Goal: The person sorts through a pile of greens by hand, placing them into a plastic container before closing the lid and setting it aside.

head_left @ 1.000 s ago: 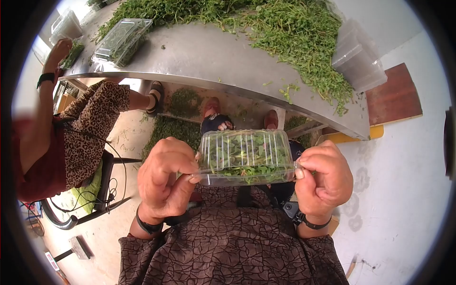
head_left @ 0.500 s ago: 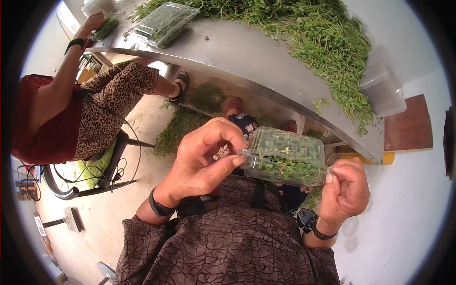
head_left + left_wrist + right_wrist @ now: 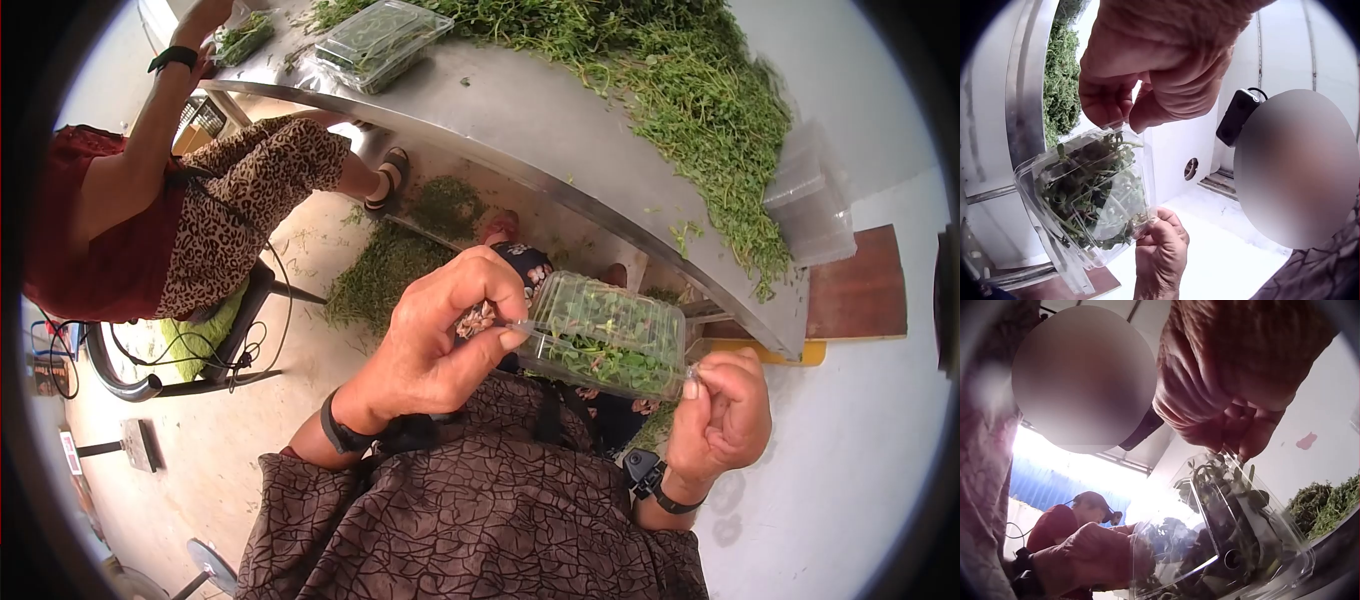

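Observation:
A clear plastic clamshell box [image 3: 608, 335] full of leafy green sprigs is held up in front of my body, its lid down over the greens. My left hand [image 3: 445, 335] pinches the rim at one end between thumb and forefinger. At the opposite end, my right hand [image 3: 722, 412] pinches the rim the same way. The left wrist view shows the box [image 3: 1088, 194] hanging between both sets of fingertips, the greens pressed close to the plastic. From the right wrist view, the right thumb and fingers [image 3: 1244, 434] meet at the box's edge.
A metal table [image 3: 520, 110] carries a large heap of greens [image 3: 690, 90], another filled clamshell [image 3: 382, 45] and a stack of clear containers [image 3: 812, 195]. At left, another person [image 3: 110, 210] sits by a black chair [image 3: 225, 345] with cables. Loose greens [image 3: 395, 265] lie on the floor.
The box has swung to the right and turned, its right end now lower than its left. Both hands moved with it, keeping their pinch. The view shifted too.

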`<state>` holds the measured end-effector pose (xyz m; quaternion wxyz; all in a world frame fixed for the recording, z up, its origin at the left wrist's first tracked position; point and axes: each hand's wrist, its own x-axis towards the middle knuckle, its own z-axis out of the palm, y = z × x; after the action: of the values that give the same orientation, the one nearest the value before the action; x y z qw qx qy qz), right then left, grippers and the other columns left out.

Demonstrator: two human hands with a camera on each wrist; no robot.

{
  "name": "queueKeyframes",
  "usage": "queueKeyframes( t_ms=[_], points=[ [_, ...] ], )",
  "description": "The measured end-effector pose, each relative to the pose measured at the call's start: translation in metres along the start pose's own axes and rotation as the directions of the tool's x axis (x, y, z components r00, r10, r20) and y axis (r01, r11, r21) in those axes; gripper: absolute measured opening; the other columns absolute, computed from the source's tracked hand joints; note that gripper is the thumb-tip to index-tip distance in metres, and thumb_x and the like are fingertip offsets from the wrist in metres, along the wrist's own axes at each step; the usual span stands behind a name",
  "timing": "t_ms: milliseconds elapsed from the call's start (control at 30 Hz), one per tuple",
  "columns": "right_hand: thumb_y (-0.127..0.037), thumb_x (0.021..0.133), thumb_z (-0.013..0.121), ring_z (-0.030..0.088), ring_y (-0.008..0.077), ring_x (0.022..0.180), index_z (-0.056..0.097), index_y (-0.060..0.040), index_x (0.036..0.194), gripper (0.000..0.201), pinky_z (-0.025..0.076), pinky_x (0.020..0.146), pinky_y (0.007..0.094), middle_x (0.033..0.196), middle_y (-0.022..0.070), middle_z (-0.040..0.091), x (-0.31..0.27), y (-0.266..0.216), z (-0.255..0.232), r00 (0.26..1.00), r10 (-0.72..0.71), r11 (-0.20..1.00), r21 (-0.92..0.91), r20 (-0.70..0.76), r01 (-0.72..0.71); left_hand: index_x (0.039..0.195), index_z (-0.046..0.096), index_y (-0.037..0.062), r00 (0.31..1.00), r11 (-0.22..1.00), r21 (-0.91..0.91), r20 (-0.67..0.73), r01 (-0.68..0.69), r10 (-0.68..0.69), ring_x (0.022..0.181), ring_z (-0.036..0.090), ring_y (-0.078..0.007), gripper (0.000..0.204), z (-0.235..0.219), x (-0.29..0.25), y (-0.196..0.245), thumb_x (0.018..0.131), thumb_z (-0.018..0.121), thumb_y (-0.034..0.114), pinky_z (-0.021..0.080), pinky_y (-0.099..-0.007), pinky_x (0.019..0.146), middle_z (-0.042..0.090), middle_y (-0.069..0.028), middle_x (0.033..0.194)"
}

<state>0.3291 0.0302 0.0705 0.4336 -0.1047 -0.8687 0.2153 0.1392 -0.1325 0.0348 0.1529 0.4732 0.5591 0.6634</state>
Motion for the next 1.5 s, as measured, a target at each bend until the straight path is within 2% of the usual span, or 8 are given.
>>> queueKeyframes(
  t_ms=[267, 333, 633, 867, 1067, 1300, 1400, 1500],
  points=[
    [0.010, 0.062, 0.056, 0.051, 0.0222, 0.058, 0.057, -0.0027, 0.087, 0.027, 0.041, 0.053, 0.0305, 0.073, 0.0101, 0.060, 0.002, -0.003, 0.001, 1.000, -0.024, 1.000, -0.003, 0.003, 0.025, 0.082, 0.053, 0.0037, 0.998, 0.994, 0.098, -0.020, -0.055, 0.057, 0.072, 0.052, -0.0240, 0.021, -0.002, 0.001, 0.007, 0.066, 0.060, -0.009, 0.043, -0.0323, 0.067, 0.053, -0.0075, 0.080],
    [0.010, 0.062, 0.056, 0.052, 0.0221, 0.057, 0.057, -0.0027, 0.087, 0.027, 0.041, 0.053, 0.0308, 0.074, 0.0102, 0.061, 0.003, -0.002, 0.001, 0.999, -0.033, 0.999, 0.000, 0.008, 0.033, 0.085, 0.053, 0.0009, 0.992, 0.980, 0.159, 0.056, -0.120, 0.113, 0.075, 0.051, -0.0197, 0.018, -0.006, 0.003, 0.006, 0.071, 0.061, -0.007, 0.042, -0.0301, 0.066, 0.054, -0.0089, 0.081],
    [0.009, 0.063, 0.056, 0.050, 0.0220, 0.056, 0.056, -0.0026, 0.086, 0.026, 0.040, 0.052, 0.0313, 0.073, 0.0105, 0.060, 0.002, 0.000, 0.001, 0.999, -0.043, 0.999, -0.020, -0.015, 0.043, 0.084, 0.053, 0.0013, 0.971, 0.947, 0.216, 0.062, -0.237, 0.229, 0.072, 0.052, -0.0235, 0.022, -0.003, 0.007, 0.007, 0.066, 0.060, -0.010, 0.042, -0.0327, 0.064, 0.053, -0.0081, 0.077],
    [0.009, 0.062, 0.056, 0.049, 0.0220, 0.055, 0.057, -0.0021, 0.085, 0.026, 0.038, 0.050, 0.0307, 0.072, 0.0110, 0.060, 0.001, 0.009, 0.005, 1.000, -0.025, 0.999, -0.045, -0.015, 0.025, 0.082, 0.051, 0.0026, 0.978, 0.951, 0.230, 0.029, -0.207, 0.206, 0.071, 0.050, -0.0249, 0.024, 0.006, 0.011, 0.000, 0.064, 0.054, -0.014, 0.043, -0.0320, 0.066, 0.050, -0.0082, 0.079],
    [0.013, 0.062, 0.059, 0.051, 0.0206, 0.057, 0.058, -0.0010, 0.084, 0.026, 0.040, 0.050, 0.0281, 0.074, 0.0111, 0.061, 0.007, 0.012, 0.009, 0.998, 0.053, 0.992, 0.117, 0.024, -0.056, 0.088, 0.051, 0.0011, 0.998, 0.998, 0.045, -0.050, 0.045, -0.043, 0.077, 0.050, -0.0180, 0.020, 0.005, 0.005, 0.000, 0.073, 0.056, -0.012, 0.043, -0.0272, 0.070, 0.051, -0.0075, 0.086],
    [0.006, 0.064, 0.067, 0.051, 0.0175, 0.056, 0.060, -0.0018, 0.086, 0.024, 0.041, 0.052, 0.0271, 0.073, 0.0091, 0.061, 0.011, 0.009, 0.002, 0.987, 0.117, 0.961, 0.240, 0.112, -0.141, 0.090, 0.051, -0.0014, 0.998, 0.998, 0.066, -0.057, 0.010, -0.006, 0.078, 0.050, -0.0203, 0.019, 0.003, 0.003, 0.000, 0.075, 0.057, -0.009, 0.043, -0.0281, 0.072, 0.052, -0.0095, 0.087],
    [0.003, 0.066, 0.071, 0.051, 0.0177, 0.057, 0.061, -0.0022, 0.086, 0.023, 0.041, 0.052, 0.0268, 0.073, 0.0087, 0.061, 0.009, 0.010, 0.001, 0.979, 0.151, 0.965, 0.195, 0.135, -0.175, 0.090, 0.051, -0.0015, 0.998, 0.991, 0.130, -0.046, -0.044, 0.050, 0.078, 0.050, -0.0216, 0.020, 0.004, 0.002, 0.001, 0.073, 0.058, -0.010, 0.043, -0.0293, 0.071, 0.053, -0.0098, 0.086],
    [-0.001, 0.068, 0.073, 0.052, 0.0185, 0.058, 0.061, -0.0019, 0.084, 0.020, 0.041, 0.051, 0.0269, 0.072, 0.0087, 0.061, 0.009, 0.012, 0.001, 0.988, 0.096, 0.977, 0.177, 0.124, -0.117, 0.089, 0.053, -0.0022, 0.997, 0.990, 0.132, -0.048, -0.047, 0.054, 0.077, 0.051, -0.0216, 0.020, 0.006, 0.003, 0.003, 0.072, 0.059, -0.010, 0.044, -0.0298, 0.070, 0.053, -0.0099, 0.085]
  ],
)
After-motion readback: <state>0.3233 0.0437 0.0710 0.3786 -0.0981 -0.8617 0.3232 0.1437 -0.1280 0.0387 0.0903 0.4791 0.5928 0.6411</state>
